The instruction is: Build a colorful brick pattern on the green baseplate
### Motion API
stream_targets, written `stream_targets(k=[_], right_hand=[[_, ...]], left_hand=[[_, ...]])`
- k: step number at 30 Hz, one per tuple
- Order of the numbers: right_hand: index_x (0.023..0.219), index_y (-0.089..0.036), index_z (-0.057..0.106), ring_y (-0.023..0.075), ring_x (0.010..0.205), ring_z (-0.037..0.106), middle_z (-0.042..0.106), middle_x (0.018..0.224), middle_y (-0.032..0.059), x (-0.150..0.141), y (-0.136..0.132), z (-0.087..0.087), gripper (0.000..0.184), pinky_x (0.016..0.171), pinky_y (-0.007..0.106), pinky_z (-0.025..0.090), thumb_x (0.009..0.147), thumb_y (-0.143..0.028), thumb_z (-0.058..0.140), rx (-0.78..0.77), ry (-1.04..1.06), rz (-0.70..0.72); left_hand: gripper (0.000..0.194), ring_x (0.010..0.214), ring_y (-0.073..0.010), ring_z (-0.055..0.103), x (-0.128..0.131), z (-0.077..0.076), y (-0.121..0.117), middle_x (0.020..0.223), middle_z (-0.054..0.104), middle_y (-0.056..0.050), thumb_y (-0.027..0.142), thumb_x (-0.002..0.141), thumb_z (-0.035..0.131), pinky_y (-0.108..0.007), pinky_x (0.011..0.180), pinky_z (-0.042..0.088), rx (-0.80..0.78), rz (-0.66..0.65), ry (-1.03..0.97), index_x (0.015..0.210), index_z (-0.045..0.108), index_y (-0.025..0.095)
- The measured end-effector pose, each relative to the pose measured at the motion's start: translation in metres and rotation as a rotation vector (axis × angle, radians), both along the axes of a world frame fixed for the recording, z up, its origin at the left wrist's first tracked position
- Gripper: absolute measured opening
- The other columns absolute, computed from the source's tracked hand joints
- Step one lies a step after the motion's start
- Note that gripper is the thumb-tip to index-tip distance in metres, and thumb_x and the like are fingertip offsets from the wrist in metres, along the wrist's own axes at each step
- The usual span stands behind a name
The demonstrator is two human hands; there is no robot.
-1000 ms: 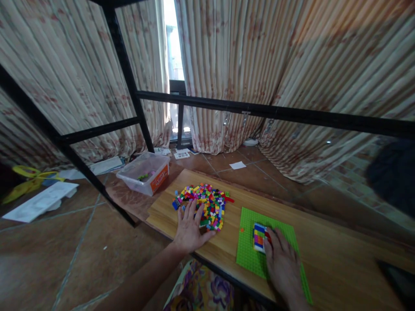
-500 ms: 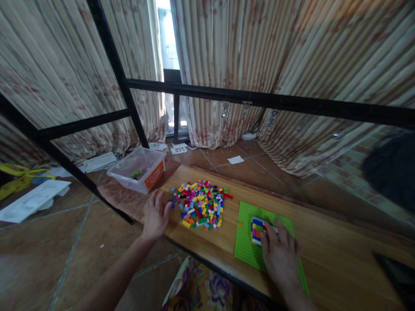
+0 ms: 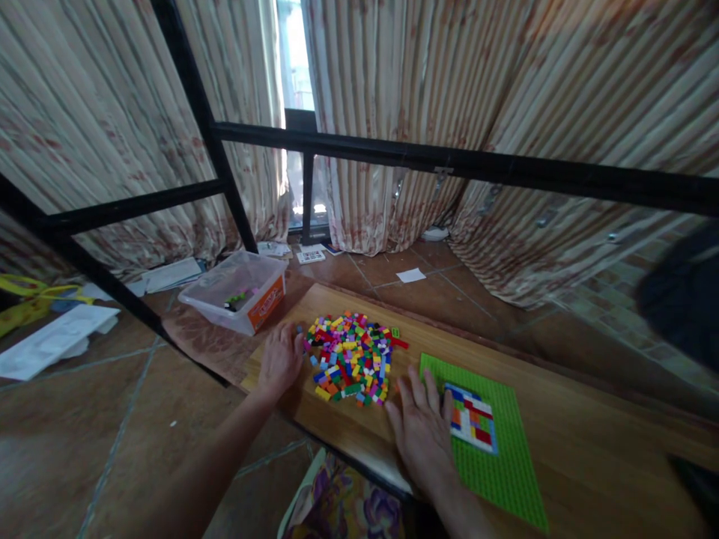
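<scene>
A heap of small multicoloured toy bricks (image 3: 351, 355) is spread on the wooden table. At its left edge rests my left hand (image 3: 281, 358), fingers slightly bent and no held brick visible; its fingertips partly cover the bricks there. A green studded baseplate (image 3: 505, 468) lies to the right of the heap. On it sits a flat rectangular block of joined bricks (image 3: 472, 419) in red, white, blue and orange. My right hand (image 3: 422, 430) is open with fingers spread, over the baseplate's left edge and beside the joined block, holding nothing visible.
A clear plastic box (image 3: 239, 292) with an orange label and a few pieces inside stands at the table's far left. Black metal bars (image 3: 359, 146) cross before the curtains. White paper (image 3: 411, 275) lies on the tiled floor. A dark object (image 3: 696, 479) is at the right.
My right hand has moved left off the joined block, uncovering its top. My left hand has shifted slightly right against the heap, with its fingers closer together.
</scene>
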State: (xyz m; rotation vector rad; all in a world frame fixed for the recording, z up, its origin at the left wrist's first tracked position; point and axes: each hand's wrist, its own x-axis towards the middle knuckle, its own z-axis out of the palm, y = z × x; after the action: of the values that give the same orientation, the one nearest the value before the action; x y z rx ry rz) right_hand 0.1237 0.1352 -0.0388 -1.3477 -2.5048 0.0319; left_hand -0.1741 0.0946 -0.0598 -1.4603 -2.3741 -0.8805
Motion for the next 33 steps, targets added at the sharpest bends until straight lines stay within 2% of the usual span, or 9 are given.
stream_targets(k=[4,7,10,13,16,22,27,30,33], right_hand=[[0.121,-0.019,0.063,0.0283,0.137,0.032,0.051,0.141,0.0108,-0.011,0.043,0.005,0.042,0.11,0.053,0.019,0.097,-0.03,0.031,0.054,0.053,-0.069],[0.117,-0.018,0.064,0.0297,0.13,0.038,0.055,0.135,0.0131,-0.024,0.079,0.004,0.036,0.105,0.05,0.024,0.094,-0.028,0.04,0.058,0.036,-0.111],[0.111,-0.018,0.067,0.0301,0.122,0.044,0.06,0.127,0.0132,-0.036,0.099,0.001,0.03,0.1,0.047,0.029,0.092,-0.027,0.046,0.039,0.019,-0.116],[0.104,-0.019,0.069,0.028,0.115,0.046,0.063,0.12,0.011,-0.038,0.099,0.0,0.026,0.096,0.044,0.031,0.091,-0.025,0.047,0.03,0.031,-0.088],[0.099,-0.022,0.07,0.0271,0.116,0.045,0.062,0.122,0.0093,-0.03,0.089,0.001,0.024,0.096,0.042,0.03,0.09,-0.024,0.049,0.021,0.038,-0.027],[0.098,-0.026,0.071,0.025,0.11,0.05,0.061,0.124,0.0053,-0.023,0.081,0.016,0.022,0.092,0.039,0.035,0.086,-0.025,0.053,-0.127,0.063,0.073],[0.102,-0.023,0.07,0.0217,0.102,0.054,0.067,0.108,0.006,-0.064,0.09,0.025,0.026,0.09,0.035,0.037,0.09,-0.032,0.049,-0.169,0.141,0.114],[0.105,-0.023,0.069,0.0222,0.102,0.055,0.069,0.104,0.0066,-0.091,0.091,0.022,0.026,0.089,0.035,0.037,0.088,-0.033,0.053,-0.173,0.134,0.115],[0.103,-0.023,0.07,0.0218,0.1,0.056,0.069,0.101,0.0062,-0.102,0.089,0.018,0.023,0.089,0.035,0.037,0.086,-0.028,0.054,-0.187,0.133,0.12]], left_hand=[[0.04,0.107,-0.0294,0.059,0.004,0.005,-0.001,0.111,0.064,-0.016,0.038,0.097,0.033,-0.046,0.095,0.047,-0.044,-0.042,-0.055,0.117,0.054,0.011],[0.039,0.108,-0.0283,0.059,0.005,0.009,-0.003,0.112,0.064,-0.015,0.039,0.096,0.034,-0.045,0.095,0.047,-0.044,-0.074,-0.092,0.119,0.054,0.014],[0.039,0.109,-0.0275,0.058,0.004,0.01,-0.004,0.114,0.064,-0.014,0.039,0.096,0.036,-0.045,0.095,0.047,-0.049,-0.112,-0.123,0.12,0.054,0.015],[0.039,0.111,-0.0272,0.057,0.004,0.01,-0.005,0.116,0.063,-0.013,0.04,0.096,0.036,-0.044,0.096,0.047,-0.058,-0.127,-0.135,0.121,0.054,0.015],[0.039,0.112,-0.0263,0.057,0.005,0.011,-0.005,0.117,0.063,-0.013,0.041,0.096,0.037,-0.043,0.097,0.046,-0.057,-0.146,-0.152,0.121,0.055,0.016],[0.04,0.112,-0.0257,0.057,0.008,0.014,-0.005,0.117,0.064,-0.012,0.043,0.095,0.039,-0.042,0.097,0.046,-0.058,-0.161,-0.176,0.12,0.056,0.016],[0.039,0.11,-0.0256,0.058,0.009,0.015,-0.005,0.116,0.064,-0.012,0.042,0.096,0.039,-0.043,0.097,0.046,-0.052,-0.148,-0.183,0.119,0.057,0.017],[0.037,0.11,-0.0251,0.058,0.009,0.014,-0.005,0.115,0.064,-0.011,0.041,0.096,0.039,-0.042,0.097,0.046,-0.057,-0.139,-0.196,0.119,0.056,0.017],[0.035,0.11,-0.0242,0.058,0.009,0.014,-0.005,0.115,0.064,-0.01,0.04,0.097,0.039,-0.041,0.096,0.047,-0.051,-0.147,-0.203,0.119,0.056,0.019]])
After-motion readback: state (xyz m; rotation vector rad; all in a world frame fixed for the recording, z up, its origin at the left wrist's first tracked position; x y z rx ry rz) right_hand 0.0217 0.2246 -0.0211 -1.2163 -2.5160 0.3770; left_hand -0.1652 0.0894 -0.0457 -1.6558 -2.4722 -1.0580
